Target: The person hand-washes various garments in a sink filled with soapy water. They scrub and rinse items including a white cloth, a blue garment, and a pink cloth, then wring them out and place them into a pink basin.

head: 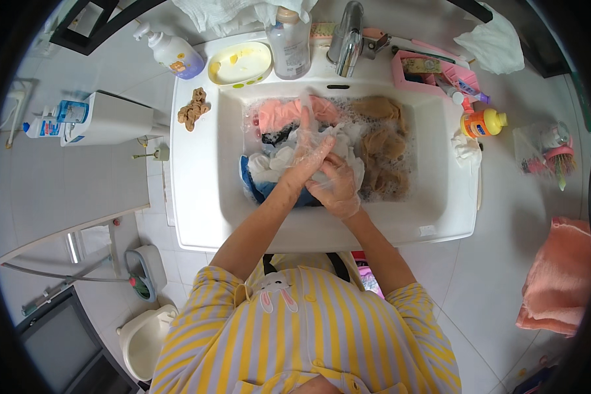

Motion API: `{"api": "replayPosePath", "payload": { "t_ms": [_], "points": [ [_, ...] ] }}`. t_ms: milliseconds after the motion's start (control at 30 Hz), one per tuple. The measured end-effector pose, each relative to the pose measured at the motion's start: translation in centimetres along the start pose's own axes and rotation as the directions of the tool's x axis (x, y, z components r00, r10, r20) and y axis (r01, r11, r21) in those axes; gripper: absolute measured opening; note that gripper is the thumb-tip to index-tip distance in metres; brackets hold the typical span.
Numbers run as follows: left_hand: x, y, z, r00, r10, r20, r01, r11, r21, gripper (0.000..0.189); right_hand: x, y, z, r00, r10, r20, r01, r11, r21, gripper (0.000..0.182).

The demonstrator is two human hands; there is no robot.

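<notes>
Both hands are over a white sink basin (433,187) of sudsy water. My left hand (309,150) points away from me, its fingers spread, with clear thin plastic around it like a disposable glove. My right hand (337,187), in similar clear plastic, has its fingers bent against the base of my left hand; whether they pinch the plastic cannot be told. Beneath and beside them lie wet white cloth (349,143), blue cloth (268,188), a pink cloth (278,115) with something black below it, and brown fabric (384,145) at the right.
Along the sink's back stand a pump bottle (175,54), a soap dish (240,64), a clear bottle (290,47), the faucet (348,42) and a pink organizer (404,74). A brown scrunchie (193,109) lies on the left rim, a yellow-capped orange bottle (480,123) at the right.
</notes>
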State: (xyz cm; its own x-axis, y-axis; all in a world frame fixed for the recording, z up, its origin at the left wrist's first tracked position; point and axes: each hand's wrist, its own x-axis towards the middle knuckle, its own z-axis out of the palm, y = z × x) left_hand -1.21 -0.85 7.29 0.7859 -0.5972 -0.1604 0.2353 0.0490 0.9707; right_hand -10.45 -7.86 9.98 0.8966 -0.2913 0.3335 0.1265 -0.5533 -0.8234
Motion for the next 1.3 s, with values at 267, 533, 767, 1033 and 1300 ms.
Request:
{"api": "replayPosePath", "payload": {
  "t_ms": [267, 533, 767, 1033, 1300],
  "points": [
    [-1.8, 1.0, -0.5, 0.957, -0.264, 0.121, 0.287, 0.8, -0.527, 0.083, 1.3, -0.5, 0.1, 0.991, 0.128, 0.043, -0.129, 0.992, 0.0, 0.019],
    [-2.9, 2.7, 0.2, 0.983, -0.185, 0.011, 0.17, 0.878, -0.447, 0.079, 1.3, -1.2, 1.1, 0.979, 0.177, 0.104, -0.15, 0.962, -0.23, 0.019],
    [-2.2, 3.7, 0.2, 0.968, -0.173, -0.184, 0.08, 0.901, -0.427, 0.083, 0.9, -1.0, 1.9, 0.992, -0.012, 0.125, 0.087, 0.783, -0.615, 0.017],
    [-0.5, 0.1, -1.9, 0.972, -0.037, -0.232, 0.007, 0.992, -0.127, 0.077, -0.9, -2.2, 1.8, 0.977, -0.032, 0.212, 0.13, 0.875, -0.467, 0.011],
    [-1.4, 3.5, -0.6, 0.869, 0.294, -0.397, -0.077, 0.874, 0.48, 0.074, 1.1, -5.8, 0.3, 0.972, 0.074, -0.223, -0.094, 0.992, -0.081, 0.032]
  ]
}}
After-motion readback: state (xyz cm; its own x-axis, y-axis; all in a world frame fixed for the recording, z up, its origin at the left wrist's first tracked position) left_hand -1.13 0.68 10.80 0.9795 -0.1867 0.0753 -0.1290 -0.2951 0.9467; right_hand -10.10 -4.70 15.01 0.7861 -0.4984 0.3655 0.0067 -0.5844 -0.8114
